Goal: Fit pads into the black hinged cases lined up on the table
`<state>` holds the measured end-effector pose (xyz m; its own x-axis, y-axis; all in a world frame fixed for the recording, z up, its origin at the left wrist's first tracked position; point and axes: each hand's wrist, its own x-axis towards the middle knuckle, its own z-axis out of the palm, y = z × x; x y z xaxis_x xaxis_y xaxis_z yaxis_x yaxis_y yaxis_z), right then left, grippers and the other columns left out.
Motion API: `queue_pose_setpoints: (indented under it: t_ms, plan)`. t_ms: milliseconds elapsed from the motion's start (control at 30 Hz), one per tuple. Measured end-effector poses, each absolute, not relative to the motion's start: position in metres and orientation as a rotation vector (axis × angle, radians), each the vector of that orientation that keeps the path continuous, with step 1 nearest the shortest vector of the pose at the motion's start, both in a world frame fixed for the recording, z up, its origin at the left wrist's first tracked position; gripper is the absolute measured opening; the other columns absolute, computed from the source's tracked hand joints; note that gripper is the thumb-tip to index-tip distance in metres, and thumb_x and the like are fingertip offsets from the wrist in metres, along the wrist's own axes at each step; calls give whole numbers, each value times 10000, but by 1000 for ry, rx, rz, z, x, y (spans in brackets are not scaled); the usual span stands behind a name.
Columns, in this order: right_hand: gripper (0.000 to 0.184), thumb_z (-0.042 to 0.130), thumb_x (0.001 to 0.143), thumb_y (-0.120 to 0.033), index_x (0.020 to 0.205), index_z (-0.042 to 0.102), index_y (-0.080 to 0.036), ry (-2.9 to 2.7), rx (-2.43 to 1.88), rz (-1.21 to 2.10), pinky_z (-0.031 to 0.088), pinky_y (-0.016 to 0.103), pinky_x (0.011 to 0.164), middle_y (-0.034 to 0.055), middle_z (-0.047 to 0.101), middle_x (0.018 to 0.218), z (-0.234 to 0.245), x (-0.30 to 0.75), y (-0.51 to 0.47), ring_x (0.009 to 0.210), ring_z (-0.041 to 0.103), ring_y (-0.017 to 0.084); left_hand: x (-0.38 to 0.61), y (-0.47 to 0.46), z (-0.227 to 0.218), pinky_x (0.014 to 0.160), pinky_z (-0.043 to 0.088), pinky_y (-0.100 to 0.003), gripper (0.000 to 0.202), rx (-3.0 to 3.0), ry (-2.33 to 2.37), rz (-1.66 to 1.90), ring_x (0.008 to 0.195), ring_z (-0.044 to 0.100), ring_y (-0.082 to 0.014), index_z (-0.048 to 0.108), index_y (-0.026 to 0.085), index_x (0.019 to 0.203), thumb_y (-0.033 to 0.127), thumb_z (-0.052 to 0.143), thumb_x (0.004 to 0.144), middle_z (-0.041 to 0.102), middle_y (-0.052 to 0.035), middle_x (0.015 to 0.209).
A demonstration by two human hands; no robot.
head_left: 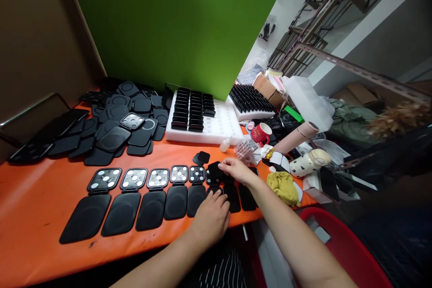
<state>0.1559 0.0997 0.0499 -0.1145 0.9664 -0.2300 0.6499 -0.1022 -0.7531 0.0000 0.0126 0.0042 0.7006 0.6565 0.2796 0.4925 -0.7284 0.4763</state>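
A row of opened black folding pads [150, 197] lies along the front of the orange table [30, 207], each with a square magnet plate [134, 178] on its upper half. My left hand [211, 218] rests fingers-down on the lower flap of a pad near the row's right end. My right hand [236, 169] lies curled over the upper part of a black pad [216, 172] just beyond it. A loose black square [201, 158] sits behind the row.
A heap of black pads [114, 121] covers the back left. A white foam tray [216, 128] with black blocks stands mid-table before a green board [175, 22]. A red mug [260, 134], plastic bottle [246, 150], yellow cloth [284, 186] and clutter crowd the right. A red tub [340, 243] sits below.
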Motion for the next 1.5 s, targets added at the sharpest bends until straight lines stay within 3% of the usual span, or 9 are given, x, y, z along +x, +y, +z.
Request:
queue_pose_setpoints:
  t_ms: [333, 933, 1500]
  plan:
    - [308, 527, 729, -460, 633, 482, -170, -1458, -1717, 1203, 351, 223, 516, -32, 481, 556, 11, 148, 81, 508, 425, 96, 1, 12, 5, 1002, 306, -457, 226, 2558, 916, 586, 1134, 447, -260, 541, 168, 1007, 196, 398, 834, 562, -95, 1123]
    - [259, 548, 715, -409, 633, 470, -176, -1471, -1698, 1235, 382, 224, 560, -40, 484, 571, 13, 152, 79, 540, 458, 99, 2, 13, 3, 990, 329, -461, 206, 2565, 912, 583, 1125, 457, -266, 528, 165, 1000, 198, 423, 826, 565, -82, 1101]
    - [225, 543, 710, -371, 641, 511, -158, -1683, -1965, 1134, 327, 201, 479, -33, 505, 541, 14, 153, 94, 496, 450, 91, 2, 13, 1, 989, 327, -459, 182, 2558, 907, 609, 1121, 461, -260, 526, 163, 974, 183, 431, 820, 562, -85, 1104]
